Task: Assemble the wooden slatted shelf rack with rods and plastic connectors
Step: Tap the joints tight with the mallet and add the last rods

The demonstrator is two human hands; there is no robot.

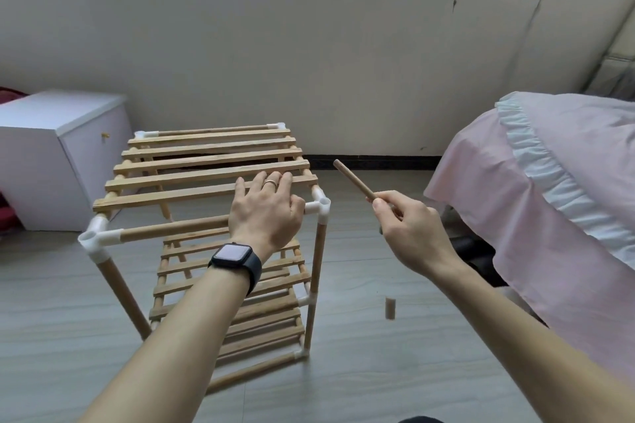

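Observation:
The wooden slatted rack (pixel 206 178) stands on the floor in front of me, with three slatted tiers joined by rods and white plastic connectors. My left hand (pixel 266 208) lies flat on the top tier, fingers spread over the slats, thumb against the front rod near the front right connector (pixel 319 204). The front left connector (pixel 94 239) has an open socket facing up. My right hand (pixel 409 228) pinches a short wooden rod (pixel 354 180), which points up and to the left, to the right of the rack. A small wooden peg (pixel 390 308) appears below that hand, above the floor.
A white cabinet (pixel 51 148) stands left of the rack against the wall. A bed with a pink cover (pixel 549 199) fills the right side. Grey plank floor (pixel 378 371) lies between the rack and the bed.

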